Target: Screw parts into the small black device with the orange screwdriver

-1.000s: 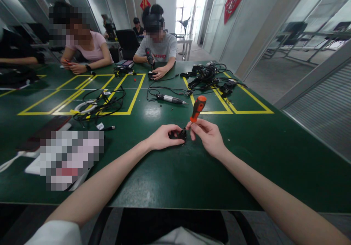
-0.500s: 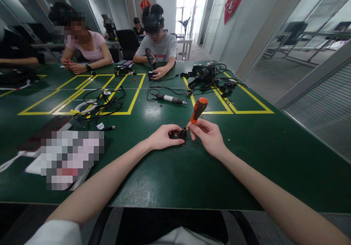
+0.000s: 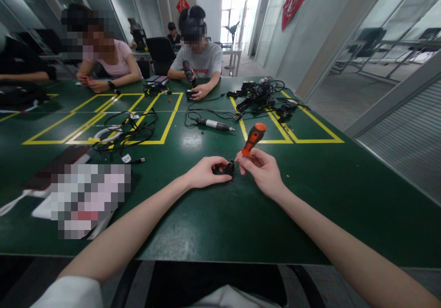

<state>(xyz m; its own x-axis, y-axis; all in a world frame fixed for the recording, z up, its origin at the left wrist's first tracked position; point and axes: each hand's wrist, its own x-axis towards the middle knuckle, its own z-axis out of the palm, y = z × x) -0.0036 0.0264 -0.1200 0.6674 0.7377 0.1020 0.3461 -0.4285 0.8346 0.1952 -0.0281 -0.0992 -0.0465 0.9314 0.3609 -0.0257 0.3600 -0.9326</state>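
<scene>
- Black and small, the part point(image 3: 225, 168) under the left hand point(image 3: 204, 172) was mostly covered by the fingers, so its shape and make could not be told.
- The screwdriver point(image 3: 252, 139) showed only its orange and black handle; the shaft and tip were hidden behind the right hand point(image 3: 262, 171), where they met the part.
- Both forearms ran out of the bottom of the view, and a white sleeve point(image 3: 69, 293) was cut off at the lower left corner.
- A blurred patch point(image 3: 90, 198) well to the left of the hands hid whatever lay there.
- Around the hands the green table point(image 3: 220, 225) lay bare on the near side and to the right, with its near edge well behind the wrists.
- Beyond the grip, a grey power tool point(image 3: 213, 124) with its cord lay apart from the hands, a tangle of black cables point(image 3: 127, 131) sat further off to the left, and another heap of cables point(image 3: 263, 94) lay beyond to the right.
- The left hand was closed around the part, thumb and fingers pinching it against the table.
- The right hand was closed on the lower end of the screwdriver, fingertips pinching it, the handle leaning up and to the right, away from the part.
- Two other people sat at the far side, each with hands on their own work.
</scene>
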